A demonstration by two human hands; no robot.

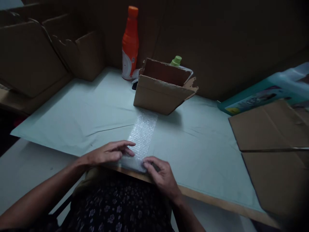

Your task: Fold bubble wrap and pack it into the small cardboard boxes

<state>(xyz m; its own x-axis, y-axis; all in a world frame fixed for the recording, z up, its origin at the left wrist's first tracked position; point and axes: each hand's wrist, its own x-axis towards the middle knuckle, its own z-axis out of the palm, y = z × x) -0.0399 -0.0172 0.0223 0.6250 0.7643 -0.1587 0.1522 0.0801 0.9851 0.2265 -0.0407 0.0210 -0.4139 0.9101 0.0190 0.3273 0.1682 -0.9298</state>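
A strip of clear bubble wrap (144, 130) lies flat on the pale green tabletop, running from the front edge toward a small cardboard box. Its near end looks doubled over or rolled at the table's edge; whether anything is inside cannot be made out. My left hand (112, 152) is over the left side of the near end, fingers stretched out and apart. At the right corner of that end, my right hand (160, 172) pinches the bubble wrap between thumb and fingers.
An open cardboard box (161, 93) stands behind the strip. Behind it are an orange bottle (130, 43) and a green-capped bottle (176, 60). Larger cardboard boxes (31, 58) are at left. A teal jug (260, 91) and cardboard flaps (270, 129) occupy the right.
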